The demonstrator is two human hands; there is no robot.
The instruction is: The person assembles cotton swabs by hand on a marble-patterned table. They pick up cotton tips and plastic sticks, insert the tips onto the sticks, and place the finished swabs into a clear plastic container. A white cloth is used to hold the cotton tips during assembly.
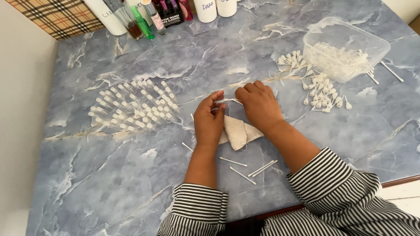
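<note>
Both hands pinch one thin white tube (227, 101) between them: left hand (209, 124) closed on its near end, right hand (259, 106) on the far end, probably fitting a cap. A folded cloth (237, 132) lies just under the wrists. Next calls for steady, aligned fingertip pressure.

A blue-grey marbled tabletop (131, 183) carries rows of small white capped pieces (133, 107) at the left and a clear plastic tub (345, 48) at the right, with loose white pieces (321, 89) scattered beside it. A folded beige cloth (238, 133) and thin white sticks (245, 168) lie near the front edge, and bottles (148, 17) stand along the back.
</note>
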